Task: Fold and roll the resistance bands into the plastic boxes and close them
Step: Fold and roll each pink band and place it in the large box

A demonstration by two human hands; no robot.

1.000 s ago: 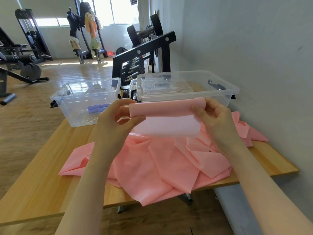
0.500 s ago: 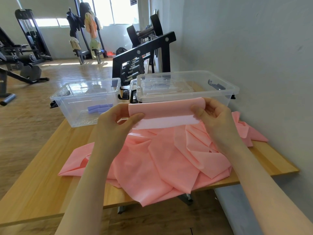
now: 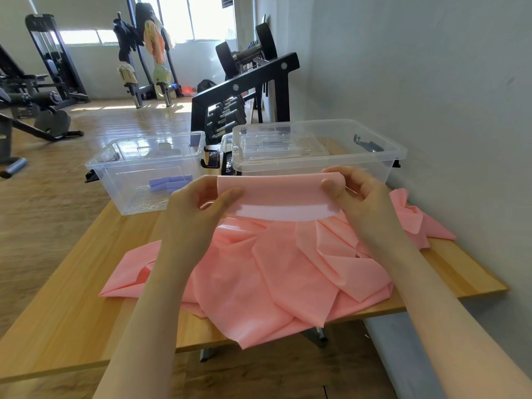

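Up above the table (image 3: 72, 312), both hands hold one pink resistance band (image 3: 276, 194) that is partly rolled, its roll lying level between them and a short loose flap hanging below. At the roll's left end the left hand (image 3: 195, 208) grips it, thumb in front and fingers (image 3: 207, 191) curled behind. At the right end the right hand (image 3: 359, 194) pinches it, thumb pressed on the front face. Both hands are closed round the band.

Beneath the hands, a heap of loose pink bands (image 3: 273, 272) covers the middle of the table; one corner hangs over the near edge, and another reaches toward the right edge by the wall (image 3: 431, 82).

Behind the roll stand two clear plastic boxes. An open box (image 3: 115, 168) on the left sits at the table's far left edge, with purple rolled bands (image 3: 169, 182) inside. On the right, the lidded box (image 3: 388, 156) stands close to the wall, its near side just behind the held roll. Between the two boxes runs a narrow gap.

Bare wood shows along the table's near left part and at its right corner. Beyond the table lies open wooden floor (image 3: 129, 119), a dumbbell rack (image 3: 244, 90) standing behind the boxes.
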